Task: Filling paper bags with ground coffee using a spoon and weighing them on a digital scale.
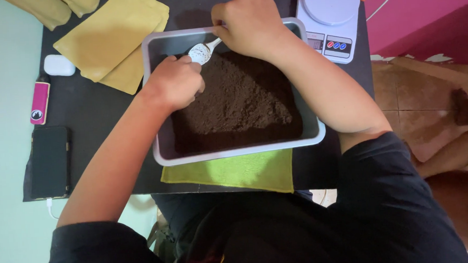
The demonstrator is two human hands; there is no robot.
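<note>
I sit at a black bench (99, 109) whose left edge meets a pale green surface (0, 106). Past its right edge lies a worn brown tiled floor (420, 116), and a magenta wall (425, 9) rises beyond the far right corner. Light falls soft and even.

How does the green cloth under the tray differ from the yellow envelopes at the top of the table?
The green cloth is bright lime and lies mostly hidden beneath the grey tray, at the near edge. The yellow envelopes are dull mustard, stacked at an angle, and lie uncovered beside the tray. Both lie flat on the black table.
</note>
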